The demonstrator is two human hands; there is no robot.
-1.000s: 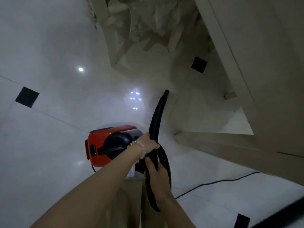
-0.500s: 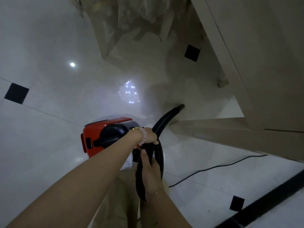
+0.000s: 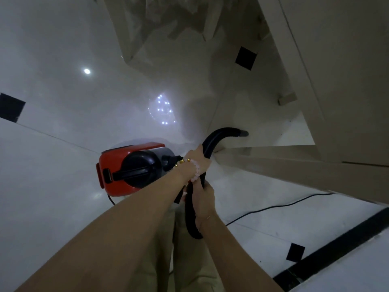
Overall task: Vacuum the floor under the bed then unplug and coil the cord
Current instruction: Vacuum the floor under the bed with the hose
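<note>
A red and black canister vacuum (image 3: 130, 168) stands on the glossy white floor in front of me. Its black hose (image 3: 219, 135) curves up and to the right, the nozzle tip (image 3: 244, 133) low at the base of the beige bed frame (image 3: 294, 163). My left hand (image 3: 197, 160), with bead bracelets at the wrist, grips the hose high up. Just below it, my right hand (image 3: 203, 197) grips the hose lower down. A thin black power cord (image 3: 273, 207) trails across the floor to the right and goes under the bed frame.
The bed's beige side (image 3: 347, 81) fills the right, with a small foot (image 3: 287, 99) beneath. Another pale furniture frame (image 3: 134, 39) stands at the top. Black inset tiles (image 3: 246, 57) dot the floor, and a black border strip (image 3: 336, 247) runs at the lower right.
The hose nozzle has swung from pointing forward over open floor to the right, down to the foot of the bed frame. Both hands stayed on the hose.
</note>
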